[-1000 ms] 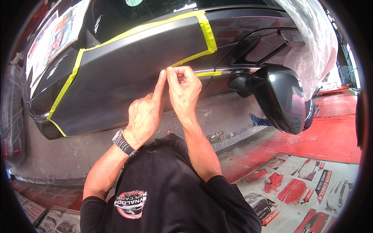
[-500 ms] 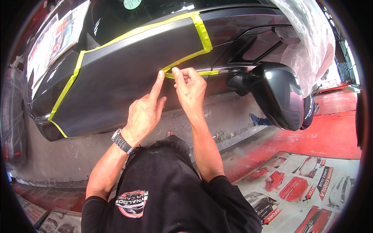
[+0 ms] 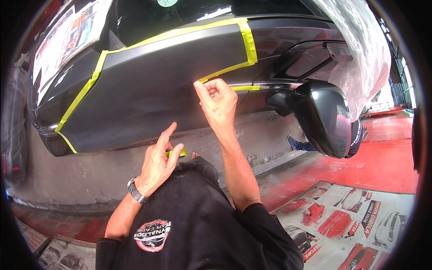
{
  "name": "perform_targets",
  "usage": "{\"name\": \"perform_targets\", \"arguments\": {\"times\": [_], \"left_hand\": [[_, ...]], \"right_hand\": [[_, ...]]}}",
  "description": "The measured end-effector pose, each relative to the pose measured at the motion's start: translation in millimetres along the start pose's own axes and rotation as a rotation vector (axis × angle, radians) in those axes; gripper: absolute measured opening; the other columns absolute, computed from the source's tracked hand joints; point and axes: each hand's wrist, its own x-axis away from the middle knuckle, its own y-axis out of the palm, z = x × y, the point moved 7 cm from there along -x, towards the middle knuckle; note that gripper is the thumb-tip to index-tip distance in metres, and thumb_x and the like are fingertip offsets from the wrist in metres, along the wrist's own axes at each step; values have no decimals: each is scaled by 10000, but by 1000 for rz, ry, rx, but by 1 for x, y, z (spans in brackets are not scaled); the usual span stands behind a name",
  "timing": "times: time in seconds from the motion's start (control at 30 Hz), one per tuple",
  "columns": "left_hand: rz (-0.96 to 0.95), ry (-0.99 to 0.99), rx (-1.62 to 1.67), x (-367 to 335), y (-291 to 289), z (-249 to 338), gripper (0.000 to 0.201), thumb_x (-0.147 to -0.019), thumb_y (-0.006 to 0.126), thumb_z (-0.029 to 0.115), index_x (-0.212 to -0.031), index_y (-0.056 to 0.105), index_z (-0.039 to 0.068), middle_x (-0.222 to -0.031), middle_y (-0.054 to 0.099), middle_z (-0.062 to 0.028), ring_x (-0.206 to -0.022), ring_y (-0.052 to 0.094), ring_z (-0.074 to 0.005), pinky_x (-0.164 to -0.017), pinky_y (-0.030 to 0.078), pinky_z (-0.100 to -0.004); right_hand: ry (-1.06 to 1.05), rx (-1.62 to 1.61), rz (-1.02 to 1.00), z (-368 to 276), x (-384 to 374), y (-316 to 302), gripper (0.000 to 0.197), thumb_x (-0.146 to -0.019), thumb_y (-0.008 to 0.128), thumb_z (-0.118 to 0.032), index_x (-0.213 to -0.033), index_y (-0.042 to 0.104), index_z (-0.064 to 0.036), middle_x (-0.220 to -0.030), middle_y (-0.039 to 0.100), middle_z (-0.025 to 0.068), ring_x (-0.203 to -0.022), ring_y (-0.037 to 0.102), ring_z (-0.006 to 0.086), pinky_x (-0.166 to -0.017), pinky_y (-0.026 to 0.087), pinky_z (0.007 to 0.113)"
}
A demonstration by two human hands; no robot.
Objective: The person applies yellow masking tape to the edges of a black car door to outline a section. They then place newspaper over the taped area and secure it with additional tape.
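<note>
A dull dark grey fender panel [image 3: 148, 85] of a black car lies before me, bordered by strips of yellow masking tape [image 3: 252, 42]. My right hand [image 3: 218, 105] is closed in a pinch, its thumb and fingertip at the panel's corner where two tape strips come together; the fingers hide the corner itself. Lower and to the left, away from the panel, my left hand [image 3: 155, 166] points its index finger forward. Between its thumb and other fingers sits a roll of yellow masking tape [image 3: 176, 153], only partly visible.
A black side mirror [image 3: 319, 117] juts out on the right. Clear plastic sheeting [image 3: 360, 54] hangs over the car behind it. Paper sheets [image 3: 74, 40] lie at the far left. Behind the mirror shows another person's leg [image 3: 303, 145]. A printed banner [image 3: 346, 225] covers the floor at lower right.
My left hand has drawn back from the tape corner, down and left, and the tape roll now shows in it. My right hand stays at the corner. The view has shifted slightly.
</note>
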Motion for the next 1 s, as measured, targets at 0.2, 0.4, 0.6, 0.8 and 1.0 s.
{"name": "perform_targets", "arguments": {"times": [0.2,0.4,0.6,0.8,1.0], "left_hand": [[-137,-215,347,16,10,-26,632,-1040,689,184,-1569,415,-27,-767,658,11,-693,592,-60,-685,493,-244],[-188,-367,716,24,21,-44,668,-1037,686,145,-1577,364,-81,-909,712,-21,-808,621,-60,-793,519,-237],[-160,-444,943,30,22,-52,521,-1041,672,105,-1488,484,-84,-987,735,-59,-854,663,-88,-852,540,-245],[-266,-490,1066,39,26,-58,263,-1076,618,160,-1251,642,-36,-1004,738,-88,-885,687,-138,-892,558,-309],[-352,-362,902,36,28,-33,288,-1099,583,209,-1292,562,-4,-949,737,-88,-871,698,-152,-868,555,-327]], "right_hand": [[-32,100,-53,-5,-1,-4,310,-914,836,-204,-786,660,17,-638,639,38,-564,556,69,-528,457,261],[-123,187,-40,-10,-6,-11,309,-904,846,-202,-791,666,23,-625,617,38,-562,541,78,-534,451,267],[-140,125,-50,-9,-3,-15,296,-895,842,-174,-786,658,30,-653,624,72,-581,560,108,-551,466,290],[-84,163,-56,-12,-4,-11,305,-897,839,-187,-784,658,31,-635,613,72,-568,547,111,-553,467,291],[-66,164,-33,-10,-10,-20,318,-892,845,-196,-783,655,34,-615,602,80,-555,546,123,-553,468,305]]}}
